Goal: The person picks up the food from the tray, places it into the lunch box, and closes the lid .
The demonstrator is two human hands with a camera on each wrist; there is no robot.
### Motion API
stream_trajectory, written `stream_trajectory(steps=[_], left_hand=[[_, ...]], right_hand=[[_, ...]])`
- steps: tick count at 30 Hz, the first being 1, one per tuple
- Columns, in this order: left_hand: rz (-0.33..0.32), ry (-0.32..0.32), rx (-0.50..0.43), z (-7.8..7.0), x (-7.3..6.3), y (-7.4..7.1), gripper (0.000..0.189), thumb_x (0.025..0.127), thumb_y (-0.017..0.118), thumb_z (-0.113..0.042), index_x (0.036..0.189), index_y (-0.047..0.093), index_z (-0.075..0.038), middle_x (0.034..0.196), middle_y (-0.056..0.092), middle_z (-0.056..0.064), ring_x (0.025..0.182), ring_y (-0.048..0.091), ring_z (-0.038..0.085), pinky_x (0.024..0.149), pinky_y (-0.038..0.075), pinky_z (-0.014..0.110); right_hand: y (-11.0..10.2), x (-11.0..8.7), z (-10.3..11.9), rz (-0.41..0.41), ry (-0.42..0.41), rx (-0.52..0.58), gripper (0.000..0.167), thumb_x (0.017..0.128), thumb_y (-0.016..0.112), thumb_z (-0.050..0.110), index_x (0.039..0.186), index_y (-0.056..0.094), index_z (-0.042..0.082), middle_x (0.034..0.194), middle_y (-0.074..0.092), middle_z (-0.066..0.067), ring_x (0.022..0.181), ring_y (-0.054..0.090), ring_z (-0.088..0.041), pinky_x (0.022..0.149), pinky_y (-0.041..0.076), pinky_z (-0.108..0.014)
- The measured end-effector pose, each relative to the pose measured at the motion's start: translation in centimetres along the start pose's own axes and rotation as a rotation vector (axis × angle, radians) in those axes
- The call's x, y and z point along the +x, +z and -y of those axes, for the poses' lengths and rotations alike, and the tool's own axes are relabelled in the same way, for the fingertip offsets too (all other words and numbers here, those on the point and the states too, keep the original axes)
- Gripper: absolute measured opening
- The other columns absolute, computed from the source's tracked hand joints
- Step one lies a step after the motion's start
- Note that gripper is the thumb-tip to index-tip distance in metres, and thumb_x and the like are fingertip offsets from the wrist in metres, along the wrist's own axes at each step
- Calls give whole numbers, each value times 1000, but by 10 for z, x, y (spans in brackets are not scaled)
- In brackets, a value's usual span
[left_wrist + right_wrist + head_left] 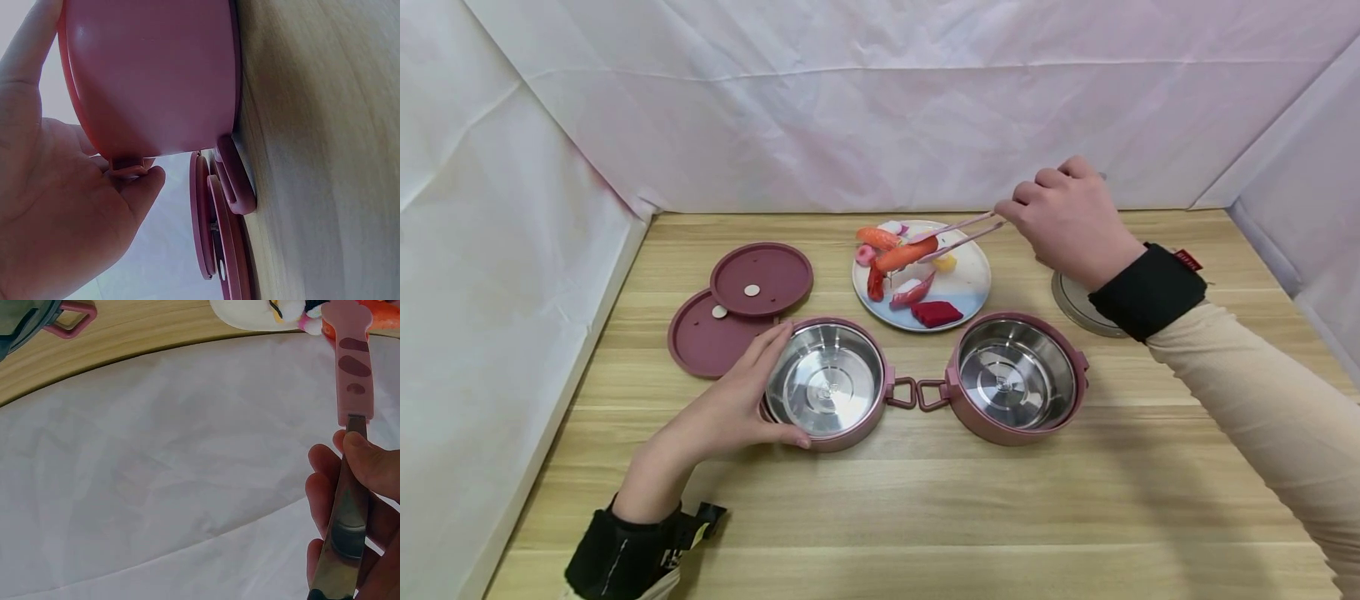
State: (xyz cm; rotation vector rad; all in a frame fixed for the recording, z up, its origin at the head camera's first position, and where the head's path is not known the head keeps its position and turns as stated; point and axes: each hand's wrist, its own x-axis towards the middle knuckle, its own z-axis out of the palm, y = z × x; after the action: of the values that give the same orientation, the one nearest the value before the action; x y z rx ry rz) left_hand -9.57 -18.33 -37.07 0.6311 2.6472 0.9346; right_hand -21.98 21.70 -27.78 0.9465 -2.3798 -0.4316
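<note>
My left hand grips the left steel-lined lunch box, thumb at its near rim and fingers round the far side. In the left wrist view a fingertip lies at the box's small clasp. My right hand holds pink-tipped tongs by their metal handle. Between the tong tips is an orange toy shrimp with a red tail, over the plate. On that plate lie an orange sushi topping, a pink striped piece and a red slice.
A second steel-lined lunch box stands to the right, its handle close to the first one's. Two overlapping maroon lids lie at the left. A round clear-looking lid is partly hidden under my right wrist. White cloth hangs behind the table.
</note>
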Motion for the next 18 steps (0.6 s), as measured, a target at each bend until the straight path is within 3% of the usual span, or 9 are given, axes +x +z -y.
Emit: stream_trajectory(steps=[6,12,18], left_hand=[[-1,-2,1,1,0,0,134,64,89,-53,160,9,-5,167,11,16,152,19,39,118,31,59],[-3,-7,4,2,1,1,135,64,88,-56,161,8,-7,167,11,15,152,20,39,117,31,60],[-7,-4,3,3,2,2,135,64,89,-55,161,7,-9,167,12,15,152,20,39,117,32,60]], right_hand=[[-10,1,-1,-66,-10,0,33,86,54,-9,106,73,10,85,68,-13,76,59,-33,75,44,-45],[-20,4,5,-132,-10,11,32,92,51,-8,106,74,10,88,72,-13,78,62,-34,74,44,-45],[-30,6,15,-172,-21,1,21,95,62,2,108,76,11,91,74,-12,81,66,-33,74,46,-43]])
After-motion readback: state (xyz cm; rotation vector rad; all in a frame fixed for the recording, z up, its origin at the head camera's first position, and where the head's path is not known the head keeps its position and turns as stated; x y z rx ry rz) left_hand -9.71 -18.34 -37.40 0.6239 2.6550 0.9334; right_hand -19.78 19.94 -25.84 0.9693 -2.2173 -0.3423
